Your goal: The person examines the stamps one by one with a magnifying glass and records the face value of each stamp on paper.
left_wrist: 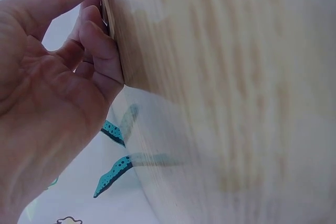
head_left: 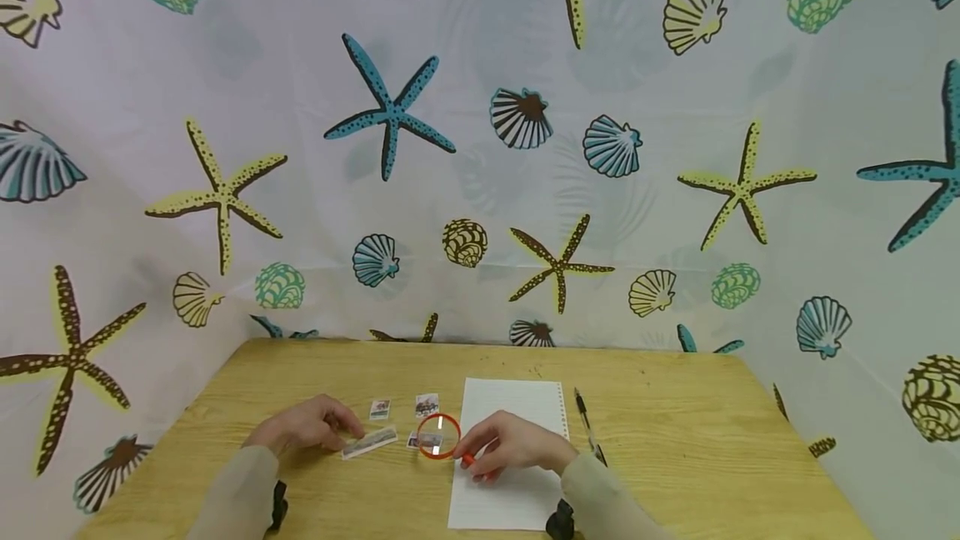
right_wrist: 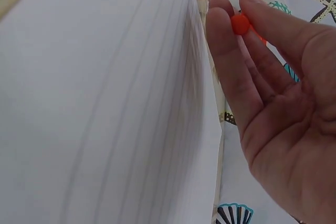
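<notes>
My right hand (head_left: 513,442) pinches the red handle of a small magnifying glass (head_left: 458,441) between thumb and fingers. Its round lens overlaps a small stamp (head_left: 412,441) in the head view. The red handle (right_wrist: 241,24) also shows between the fingertips in the right wrist view. At the left, my left hand (head_left: 303,425) has its thumb and index finger at the left end of a long, narrow stamp strip (head_left: 378,440), which lies slanted. The other fingers of this hand (left_wrist: 58,82) are curled in by the tabletop. Two more stamps, one left (head_left: 380,409) and one right (head_left: 427,405), lie farther back.
A lined sheet of paper (head_left: 510,498) lies under and around the right hand. To its right is a black pen (head_left: 583,411). The wooden table (head_left: 675,440) ends at a hanging cloth (head_left: 465,190) patterned with shells and starfish, which encloses the back and sides.
</notes>
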Motion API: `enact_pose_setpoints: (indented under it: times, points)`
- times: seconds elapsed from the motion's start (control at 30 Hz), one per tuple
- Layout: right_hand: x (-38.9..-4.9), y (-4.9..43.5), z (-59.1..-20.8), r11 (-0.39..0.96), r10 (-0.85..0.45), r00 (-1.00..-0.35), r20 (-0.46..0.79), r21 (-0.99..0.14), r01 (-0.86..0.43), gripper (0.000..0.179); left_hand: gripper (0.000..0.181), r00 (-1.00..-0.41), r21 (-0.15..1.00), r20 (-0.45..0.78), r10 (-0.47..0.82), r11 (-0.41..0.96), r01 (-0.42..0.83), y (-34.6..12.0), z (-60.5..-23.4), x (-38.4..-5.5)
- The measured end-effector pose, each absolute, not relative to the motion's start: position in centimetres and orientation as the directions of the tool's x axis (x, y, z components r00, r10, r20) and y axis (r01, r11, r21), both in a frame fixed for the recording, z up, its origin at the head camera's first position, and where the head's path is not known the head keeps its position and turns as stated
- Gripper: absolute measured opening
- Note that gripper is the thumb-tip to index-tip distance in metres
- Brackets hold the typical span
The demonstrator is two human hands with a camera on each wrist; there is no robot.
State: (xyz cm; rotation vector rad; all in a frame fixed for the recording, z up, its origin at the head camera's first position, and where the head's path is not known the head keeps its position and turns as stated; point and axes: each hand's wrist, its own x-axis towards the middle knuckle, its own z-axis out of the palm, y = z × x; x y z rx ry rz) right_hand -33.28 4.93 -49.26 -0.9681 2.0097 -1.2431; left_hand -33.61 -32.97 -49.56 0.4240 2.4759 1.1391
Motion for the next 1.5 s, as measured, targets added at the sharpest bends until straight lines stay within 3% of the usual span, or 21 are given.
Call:
enact_pose_setpoints:
  times: [0.93,1.5]
  points:
    - [-33.0,-0.2,-48.8,0.299,-0.823,-0.564,-0.069,-0.897,-0.327,0.021,0.025,-0.885,0.774,-0.242,0.398,0.629,0.071,-32.4,-49.0,-33.7]
    - [-32.2,-2.4,-48.7,0.266,-0.870,-0.493,-0.034,-0.872,-0.410,0.020,0.025,-0.886,0.766,-0.239,0.397,0.638,0.079,-32.6,-49.2,-33.5]
